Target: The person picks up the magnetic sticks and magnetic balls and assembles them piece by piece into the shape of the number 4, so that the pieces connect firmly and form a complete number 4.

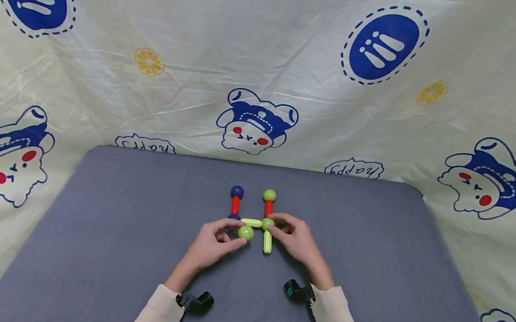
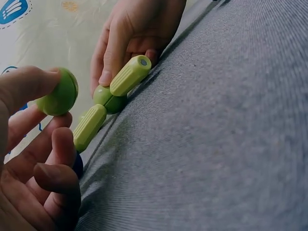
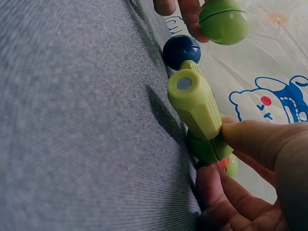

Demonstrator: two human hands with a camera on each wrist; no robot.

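Between thumb and fingers my left hand [image 1: 210, 243] pinches a loose green ball [image 1: 245, 232], held just above the table. My right hand [image 1: 295, 237] grips the green ball joint [image 1: 268, 224] of a magnetic rod-and-ball figure. From that joint a yellow-green rod [image 1: 267, 242] points toward me, its bare magnet end showing in the right wrist view. Another yellow-green rod [image 1: 251, 222] runs left to a dark blue ball [image 3: 182, 52], partly hidden by my left hand in the head view. Two red rods [image 1: 235, 205] extend away, one ending in a blue ball [image 1: 236, 192], the other in a green ball [image 1: 269, 195].
The figure lies on a grey cloth-covered table [image 1: 124, 252]. Behind the table hangs a pale printed sheet [image 1: 275, 46] with blue cartoon bears. A black wrist camera [image 1: 194, 302] sits on the left wrist and another black camera [image 1: 299, 291] on the right.
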